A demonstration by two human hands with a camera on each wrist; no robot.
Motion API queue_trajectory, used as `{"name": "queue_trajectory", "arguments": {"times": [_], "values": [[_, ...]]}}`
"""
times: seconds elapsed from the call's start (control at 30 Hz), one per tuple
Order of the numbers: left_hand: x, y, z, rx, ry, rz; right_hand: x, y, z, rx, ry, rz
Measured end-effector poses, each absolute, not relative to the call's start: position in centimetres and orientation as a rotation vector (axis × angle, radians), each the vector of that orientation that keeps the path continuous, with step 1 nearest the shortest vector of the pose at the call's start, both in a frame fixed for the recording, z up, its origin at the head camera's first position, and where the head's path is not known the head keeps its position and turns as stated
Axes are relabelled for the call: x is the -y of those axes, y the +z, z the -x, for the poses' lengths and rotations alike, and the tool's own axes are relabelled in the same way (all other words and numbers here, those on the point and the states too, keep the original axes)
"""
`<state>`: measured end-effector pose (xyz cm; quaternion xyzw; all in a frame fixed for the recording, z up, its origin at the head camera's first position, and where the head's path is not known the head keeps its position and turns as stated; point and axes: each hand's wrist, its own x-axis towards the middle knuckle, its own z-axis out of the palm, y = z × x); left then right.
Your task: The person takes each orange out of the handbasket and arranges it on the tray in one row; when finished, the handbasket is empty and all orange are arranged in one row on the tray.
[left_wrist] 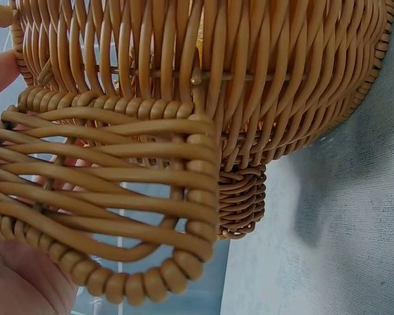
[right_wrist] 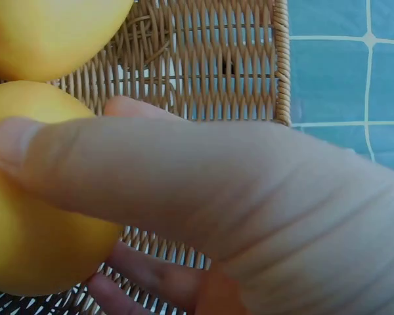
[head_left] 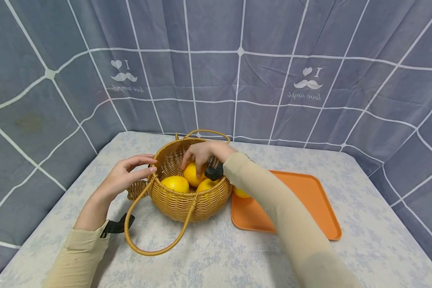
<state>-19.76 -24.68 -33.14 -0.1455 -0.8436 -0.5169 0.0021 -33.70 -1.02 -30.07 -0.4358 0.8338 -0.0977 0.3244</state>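
A round wicker basket (head_left: 192,206) with looped handles stands on the table. Several smooth yellow fruits lie inside, one (head_left: 175,184) at the near left and one (head_left: 207,185) at the near right. My right hand (head_left: 201,154) reaches into the basket and grips another yellow fruit (right_wrist: 39,230). In the right wrist view, the thumb presses across its top and fingers show beneath. My left hand (head_left: 127,174) is at the basket's left rim, fingers nearly straight, fingertips right at the edge. In the left wrist view, a woven side piece (left_wrist: 105,190) partly covers that hand.
An orange tray (head_left: 309,196) lies right of the basket, partly under my right forearm. Another yellow fruit (head_left: 241,193) is at its left side, partly hidden by the arm. One basket handle (head_left: 151,253) droops onto the table toward me. A grey-blue checked curtain (head_left: 216,80) hangs behind.
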Motion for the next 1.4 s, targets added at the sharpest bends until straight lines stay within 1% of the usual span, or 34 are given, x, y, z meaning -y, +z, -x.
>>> {"name": "queue_trajectory", "arguments": {"times": [0.17,0.37,0.53,1.4], "values": [[24.67,-33.16,19.84,2.646,-1.614,0.457,1.08,-30.07,33.43,-2.17,-0.236,1.067],[24.67,-33.19,19.85,2.642,-1.622,0.461,1.26,-30.09,33.11,-2.199,-0.072,1.08],[24.67,-33.16,19.79,2.633,-1.632,0.465,1.3,-30.19,33.13,-2.17,-0.046,1.099],[24.65,-33.13,19.87,2.629,-1.623,0.463,0.8,-30.88,33.89,-2.071,-0.227,1.089]]}}
